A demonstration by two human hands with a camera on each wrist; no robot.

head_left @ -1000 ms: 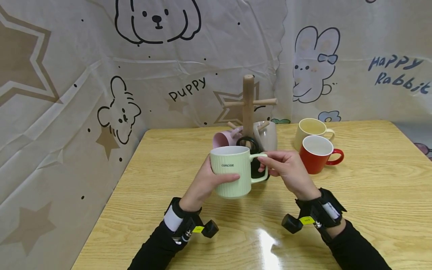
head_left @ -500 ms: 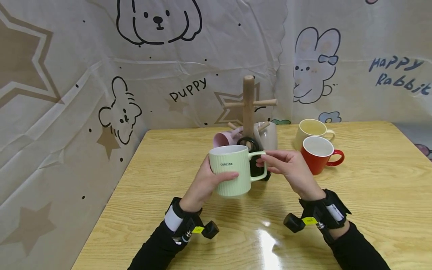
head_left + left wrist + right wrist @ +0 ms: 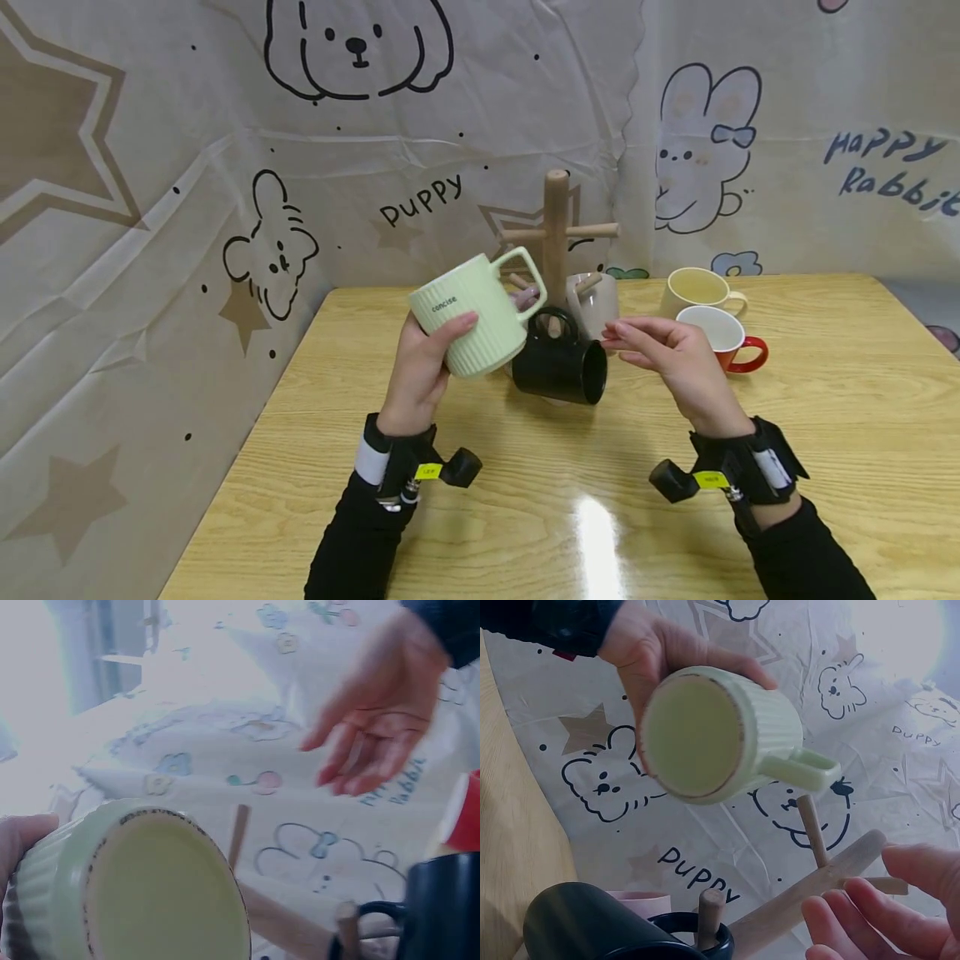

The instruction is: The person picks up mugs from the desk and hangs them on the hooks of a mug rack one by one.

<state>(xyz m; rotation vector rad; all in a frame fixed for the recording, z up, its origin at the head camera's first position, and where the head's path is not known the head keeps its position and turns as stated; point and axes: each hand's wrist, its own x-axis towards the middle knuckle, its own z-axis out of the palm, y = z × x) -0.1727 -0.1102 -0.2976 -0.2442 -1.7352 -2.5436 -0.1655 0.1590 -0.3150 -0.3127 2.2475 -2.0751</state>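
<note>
My left hand point(image 3: 420, 367) grips a pale green ribbed mug point(image 3: 471, 321) marked "concise" round its body. The mug is tilted, its handle up and to the right, in front of the wooden mug tree point(image 3: 556, 242). In the right wrist view its base point(image 3: 694, 739) faces the camera. My right hand point(image 3: 675, 362) is held in the air right of the tree, fingers loosely extended, holding nothing. A black mug point(image 3: 558, 367) hangs sideways by its handle on a lower peg. Behind it, a greyish-white mug point(image 3: 596, 308) and a mostly hidden pink mug point(image 3: 641, 901) are at the tree.
A red mug point(image 3: 723, 333) with a white inside stands behind my right hand, partly covered by it. A yellow mug point(image 3: 693, 287) stands just behind that. A printed cloth point(image 3: 360, 208) hangs along the back of the wooden table point(image 3: 300, 483).
My right hand has let go of the green mug's handle and moved right. My left hand has raised the mug leftward and tilted it, uncovering the black mug.
</note>
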